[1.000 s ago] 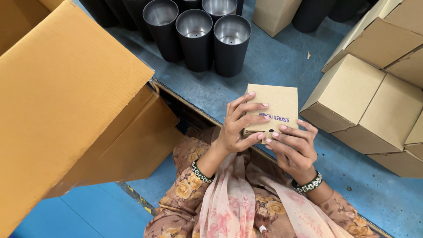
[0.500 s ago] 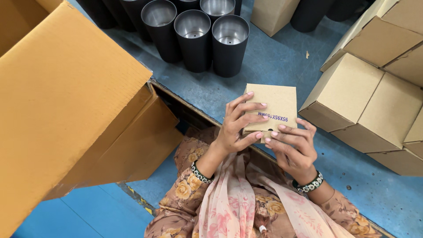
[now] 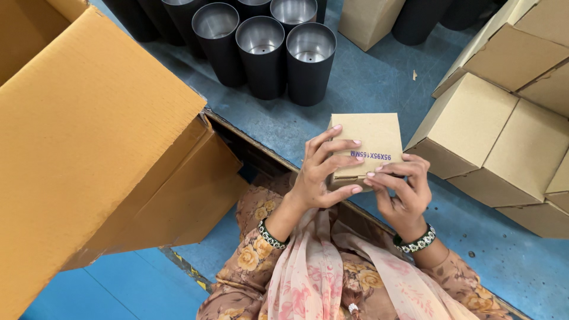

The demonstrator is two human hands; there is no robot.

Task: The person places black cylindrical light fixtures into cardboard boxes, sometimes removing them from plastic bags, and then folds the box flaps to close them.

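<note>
Both hands hold a small cardboard box (image 3: 367, 142) just above the near edge of the blue tabletop (image 3: 367, 89), right in front of the person's body. The left hand (image 3: 317, 178) has its grip clenched on the box's left side, fingers spread across the top face with the thumb underneath. The right hand (image 3: 403, 189) grips the near right part of the same box, its fingers curled over the lower edge and touching the left fingertips. The box is tilted toward the person, a flat printed face showing upward. Beyond it, toward the far edge of the tabletop, stands a cluster of black metal cups (image 3: 267, 47) with shiny insides, upright and packed touching one another. Along the right edge, a row of closed cardboard boxes (image 3: 504, 136) lies side by side, the nearest just beside the held box. Another closed box (image 3: 367, 21) stands at the far edge beside the cups. To the left, off the tabletop, a large open carton (image 3: 89, 136) has its flaps raised. Each wrist carries a beaded bracelet (image 3: 269, 234).
</note>
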